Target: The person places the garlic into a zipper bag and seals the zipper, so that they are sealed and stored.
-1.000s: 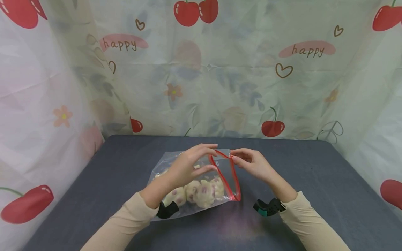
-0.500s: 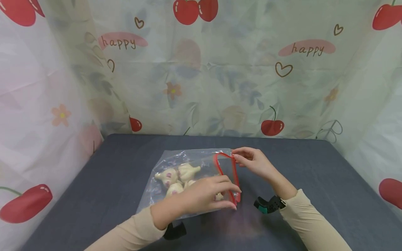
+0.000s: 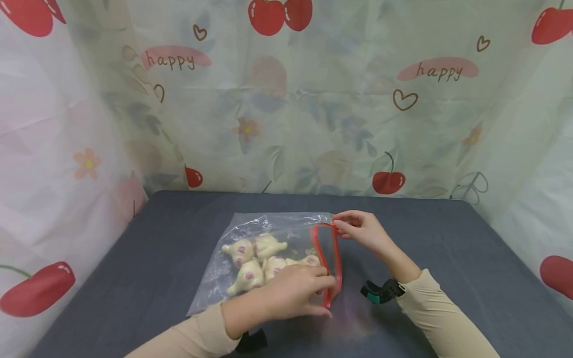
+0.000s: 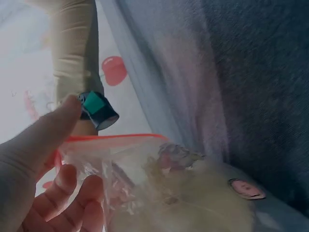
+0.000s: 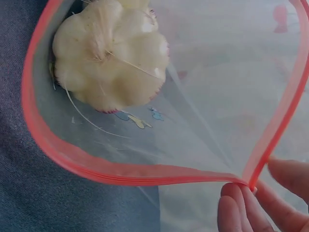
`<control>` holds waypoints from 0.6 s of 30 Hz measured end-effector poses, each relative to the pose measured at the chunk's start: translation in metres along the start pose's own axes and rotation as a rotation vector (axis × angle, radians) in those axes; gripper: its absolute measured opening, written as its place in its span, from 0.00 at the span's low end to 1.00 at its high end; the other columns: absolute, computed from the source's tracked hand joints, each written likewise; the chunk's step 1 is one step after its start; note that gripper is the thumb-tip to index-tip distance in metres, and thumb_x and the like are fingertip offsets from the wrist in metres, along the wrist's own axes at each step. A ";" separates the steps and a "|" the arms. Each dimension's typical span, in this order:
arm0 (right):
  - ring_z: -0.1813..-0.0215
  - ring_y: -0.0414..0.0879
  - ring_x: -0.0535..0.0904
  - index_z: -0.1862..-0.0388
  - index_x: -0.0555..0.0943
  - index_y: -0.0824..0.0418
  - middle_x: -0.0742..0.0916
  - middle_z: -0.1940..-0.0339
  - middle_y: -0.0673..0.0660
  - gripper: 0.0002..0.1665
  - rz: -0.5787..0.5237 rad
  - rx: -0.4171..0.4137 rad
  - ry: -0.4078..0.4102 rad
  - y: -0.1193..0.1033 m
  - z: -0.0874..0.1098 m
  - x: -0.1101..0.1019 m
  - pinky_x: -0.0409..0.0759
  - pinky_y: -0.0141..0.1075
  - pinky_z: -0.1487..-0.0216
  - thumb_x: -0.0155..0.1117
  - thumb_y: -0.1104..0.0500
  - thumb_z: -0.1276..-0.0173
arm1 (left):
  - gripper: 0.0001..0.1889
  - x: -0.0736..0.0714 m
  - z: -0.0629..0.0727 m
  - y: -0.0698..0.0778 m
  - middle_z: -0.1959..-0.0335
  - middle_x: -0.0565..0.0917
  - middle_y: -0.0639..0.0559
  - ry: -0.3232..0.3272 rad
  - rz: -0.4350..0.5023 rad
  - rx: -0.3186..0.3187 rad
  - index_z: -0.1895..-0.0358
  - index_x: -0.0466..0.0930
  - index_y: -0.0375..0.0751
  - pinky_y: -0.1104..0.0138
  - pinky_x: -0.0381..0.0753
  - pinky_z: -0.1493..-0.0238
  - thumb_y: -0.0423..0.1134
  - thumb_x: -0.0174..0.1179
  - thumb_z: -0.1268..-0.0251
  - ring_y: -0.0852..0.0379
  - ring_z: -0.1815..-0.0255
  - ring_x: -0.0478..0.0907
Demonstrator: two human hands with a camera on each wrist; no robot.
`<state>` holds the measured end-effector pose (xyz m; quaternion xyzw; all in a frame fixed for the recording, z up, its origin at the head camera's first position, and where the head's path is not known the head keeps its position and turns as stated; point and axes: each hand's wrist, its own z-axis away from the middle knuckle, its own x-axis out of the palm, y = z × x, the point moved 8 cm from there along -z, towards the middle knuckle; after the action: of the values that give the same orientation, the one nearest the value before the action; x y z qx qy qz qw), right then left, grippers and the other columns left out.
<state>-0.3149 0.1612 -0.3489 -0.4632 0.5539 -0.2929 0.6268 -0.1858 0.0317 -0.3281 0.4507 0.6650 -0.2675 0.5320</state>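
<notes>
A clear zip bag (image 3: 293,221) with a red zip strip (image 3: 337,256) lies on the table, its mouth facing right. Several garlic bulbs (image 3: 249,276) with purple marks lie inside it. At the far corner of the mouth, my right hand (image 3: 364,232) pinches the end of the strip. My left hand (image 3: 293,292) is over the near side, thumb and fingers apart around the near end of the strip. The right wrist view shows the mouth gaping, with a garlic bulb (image 5: 111,58) inside. In the left wrist view the left thumb (image 4: 53,128) is beside the red edge.
The dark table (image 3: 134,278) extends around the bag. Behind it hangs a patterned curtain (image 3: 300,124) with cherries and writing, and more of it hangs on both sides. A black wrist strap (image 3: 382,292) is below the right hand.
My left hand has moved from the far side of the bag toward the near end of the mouth, uncovering garlic bulbs. The right hand has stayed at the far corner.
</notes>
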 end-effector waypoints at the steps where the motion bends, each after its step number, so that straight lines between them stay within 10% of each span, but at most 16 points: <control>1: 0.57 0.44 0.85 0.45 0.76 0.67 0.84 0.51 0.66 0.25 -0.009 0.009 0.012 0.001 0.000 -0.001 0.82 0.43 0.51 0.61 0.51 0.34 | 0.14 0.001 0.001 0.000 0.72 0.75 0.61 0.011 -0.005 0.006 0.68 0.76 0.54 0.85 0.61 0.73 0.52 0.70 0.52 0.69 0.72 0.70; 11: 0.66 0.35 0.84 0.46 0.75 0.71 0.87 0.64 0.52 0.24 -0.092 0.094 0.090 0.017 -0.006 -0.006 0.82 0.44 0.52 0.65 0.58 0.37 | 0.12 0.004 0.014 -0.003 0.66 0.77 0.60 0.057 0.107 0.002 0.60 0.81 0.54 0.86 0.65 0.70 0.34 0.67 0.48 0.69 0.69 0.71; 18: 0.70 0.32 0.83 0.46 0.75 0.72 0.86 0.69 0.47 0.23 -0.065 0.103 0.126 0.028 -0.008 -0.018 0.83 0.43 0.55 0.65 0.62 0.38 | 0.17 0.007 0.020 -0.014 0.66 0.84 0.59 -0.022 0.255 -0.078 0.52 0.76 0.49 0.86 0.70 0.63 0.32 0.65 0.45 0.70 0.64 0.79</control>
<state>-0.3308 0.1857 -0.3660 -0.4287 0.5610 -0.3698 0.6039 -0.1889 0.0106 -0.3426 0.5074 0.6064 -0.1766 0.5862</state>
